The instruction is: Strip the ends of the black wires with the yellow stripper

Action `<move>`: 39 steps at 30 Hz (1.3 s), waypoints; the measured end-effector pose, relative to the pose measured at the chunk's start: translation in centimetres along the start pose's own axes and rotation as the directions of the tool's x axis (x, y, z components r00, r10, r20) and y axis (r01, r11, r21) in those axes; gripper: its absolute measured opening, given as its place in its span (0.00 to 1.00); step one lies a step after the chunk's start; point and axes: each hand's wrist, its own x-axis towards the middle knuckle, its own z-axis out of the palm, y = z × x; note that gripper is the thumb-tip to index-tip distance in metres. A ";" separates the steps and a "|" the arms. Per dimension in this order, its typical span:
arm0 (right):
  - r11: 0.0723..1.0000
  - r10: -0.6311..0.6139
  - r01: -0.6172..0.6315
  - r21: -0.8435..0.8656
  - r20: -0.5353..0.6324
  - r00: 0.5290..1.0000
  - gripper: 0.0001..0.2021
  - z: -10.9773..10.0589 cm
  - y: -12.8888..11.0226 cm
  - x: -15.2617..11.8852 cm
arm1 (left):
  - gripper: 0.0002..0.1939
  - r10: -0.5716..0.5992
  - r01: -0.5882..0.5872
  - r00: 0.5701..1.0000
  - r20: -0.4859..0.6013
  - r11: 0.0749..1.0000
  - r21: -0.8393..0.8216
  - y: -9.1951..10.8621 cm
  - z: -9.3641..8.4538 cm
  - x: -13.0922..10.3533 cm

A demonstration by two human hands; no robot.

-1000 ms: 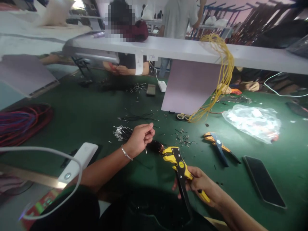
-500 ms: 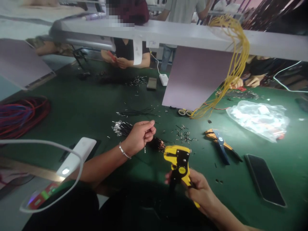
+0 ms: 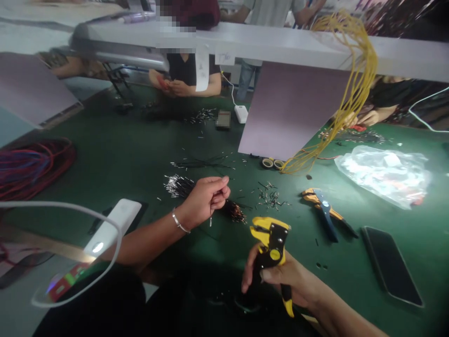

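My left hand [image 3: 210,199] is closed in a pinch over the middle of the green table. A short black wire [image 3: 211,219] sticks out below its fingers, most of it hidden by the hand. Behind and beneath that hand lies a bundle of black wires [image 3: 180,186], with silvery ends on the left and coppery ends [image 3: 236,211] on the right. My right hand [image 3: 286,276] is wrapped round the handles of a yellow and black wire stripper [image 3: 271,241], held upright with its jaws pointing left, apart from the wire.
Short black offcuts [image 3: 271,196] lie scattered past the stripper. To the right are a blue and orange wire stripper [image 3: 324,210], a phone [image 3: 391,264] and a plastic bag [image 3: 386,173]. Yellow wires [image 3: 361,79] hang from a shelf [image 3: 280,44]. Across the table, co-workers' hands [image 3: 177,88] are busy.
My right hand has drawn the wire stripper slightly right and down, away from the left hand, and its jaws now look more open. The left hand stays nearly still, the wire still in it.
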 end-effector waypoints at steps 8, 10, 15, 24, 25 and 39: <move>0.995 -0.036 0.026 -0.097 -0.108 0.993 0.15 -3.0 -0.8 2.2 | 0.15 -0.074 0.064 0.990 0.120 0.994 0.087 0.6 0.0 -0.1; 0.992 -0.015 0.004 -0.125 -0.081 0.997 0.15 -3.3 -0.8 2.7 | 0.15 -0.120 0.103 0.982 0.149 0.988 0.119 0.6 0.0 -0.1; 0.991 0.005 -0.004 -0.134 0.004 1.000 0.15 -2.8 -0.8 3.5 | 0.16 -0.160 0.132 0.972 0.175 0.978 0.163 0.6 -0.1 -0.1; 0.991 -0.012 0.015 -0.130 0.026 1.000 0.13 -2.4 0.0 4.0 | 0.16 -0.191 0.164 0.967 0.169 0.973 0.162 0.4 0.1 -0.3; 0.990 -0.017 0.020 -0.141 0.024 1.000 0.13 -2.5 0.1 4.0 | 0.16 -0.198 0.172 0.966 0.167 0.972 0.157 0.4 0.1 -0.3; 0.991 -0.039 0.038 -0.129 -0.012 0.999 0.13 -2.7 1.1 4.2 | 0.17 -0.217 0.187 0.959 0.184 0.968 0.164 0.0 0.2 -0.2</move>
